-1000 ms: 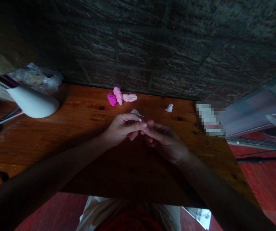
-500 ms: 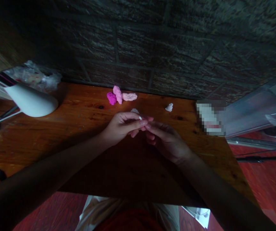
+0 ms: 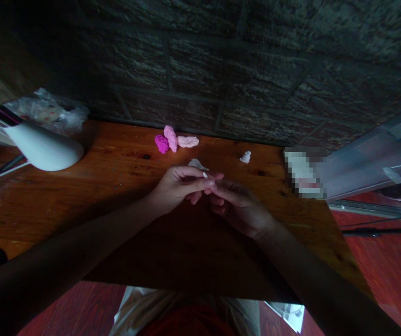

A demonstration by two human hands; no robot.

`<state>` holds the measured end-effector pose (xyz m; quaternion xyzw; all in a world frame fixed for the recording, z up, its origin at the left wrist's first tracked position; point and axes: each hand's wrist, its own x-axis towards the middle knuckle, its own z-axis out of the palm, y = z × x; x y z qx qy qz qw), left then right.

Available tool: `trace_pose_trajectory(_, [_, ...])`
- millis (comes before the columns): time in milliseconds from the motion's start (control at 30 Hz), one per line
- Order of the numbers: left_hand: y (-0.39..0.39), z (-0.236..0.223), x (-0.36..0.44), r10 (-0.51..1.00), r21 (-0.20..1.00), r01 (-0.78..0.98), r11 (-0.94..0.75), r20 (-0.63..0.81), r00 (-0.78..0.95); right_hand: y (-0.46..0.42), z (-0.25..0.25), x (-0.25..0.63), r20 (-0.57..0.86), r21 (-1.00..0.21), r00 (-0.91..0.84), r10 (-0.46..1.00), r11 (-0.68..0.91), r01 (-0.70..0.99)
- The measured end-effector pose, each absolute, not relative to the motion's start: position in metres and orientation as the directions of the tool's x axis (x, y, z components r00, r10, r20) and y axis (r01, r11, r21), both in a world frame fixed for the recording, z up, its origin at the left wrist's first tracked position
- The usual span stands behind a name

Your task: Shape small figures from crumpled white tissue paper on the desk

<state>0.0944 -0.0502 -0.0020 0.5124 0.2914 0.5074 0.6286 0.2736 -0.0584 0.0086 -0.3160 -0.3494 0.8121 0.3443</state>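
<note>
My left hand [image 3: 177,186] and my right hand [image 3: 242,203] meet above the wooden table, fingertips touching. Between thumb and fingers they pinch a small white piece of modelling clay [image 3: 205,175], of which only a narrow tip shows. Just behind my left hand lies a flat white lump of clay [image 3: 197,163], partly covered by the fingers. Farther back sit a magenta lump [image 3: 162,143], a pink lump [image 3: 170,138] and a pale pink lump [image 3: 188,141], touching one another. Off to the right rests a small white lump [image 3: 245,157].
A white lamp-like stand [image 3: 48,149] with a cable is at the left, in front of crumpled clear plastic [image 3: 53,112]. A dark brick wall [image 3: 193,60] closes off the back. A blurred-out pale object [image 3: 303,175] lies at the right beside a translucent panel [image 3: 368,154].
Both hands stay together with slight finger movement. The hands have shifted a little, so more of the flat white lump behind them shows. The other lumps lie where they were.
</note>
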Motion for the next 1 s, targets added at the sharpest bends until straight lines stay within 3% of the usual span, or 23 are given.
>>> trace_pose_trajectory(233, [-0.0498, -0.0018, 0.0928, 0.932, 0.956, -0.287, -0.058, 0.154, 0.327, -0.0578, 0.0089, 0.2732, -0.258, -0.782, -0.562, 0.786, -0.512, -0.356])
trace_pose_trajectory(433, [-0.0485, -0.0033, 0.0945, 0.935, 0.92, -0.383, -0.087, 0.208, 0.287, -0.0594, 0.0092, 0.2743, -0.243, -0.802, -0.572, 0.783, -0.494, -0.335])
trace_pose_trajectory(600, [-0.0505, -0.0014, 0.0942, 0.943, 0.944, -0.326, -0.05, 0.153, 0.297, -0.0592, 0.0096, 0.276, -0.26, -0.807, -0.622, 0.738, -0.52, -0.279])
trace_pose_trajectory(800, [-0.053, 0.0, 0.0937, 0.931, 0.966, -0.253, -0.045, 0.132, 0.339, -0.0572, 0.0075, 0.2751, -0.279, -0.8, -0.592, 0.756, -0.524, -0.292])
trace_pose_trajectory(1000, [-0.0464, -0.0051, 0.092, 0.947, 0.944, -0.31, -0.115, 0.198, 0.252, -0.0542, 0.0117, 0.2773, -0.305, -0.81, -0.502, 0.81, -0.498, -0.311])
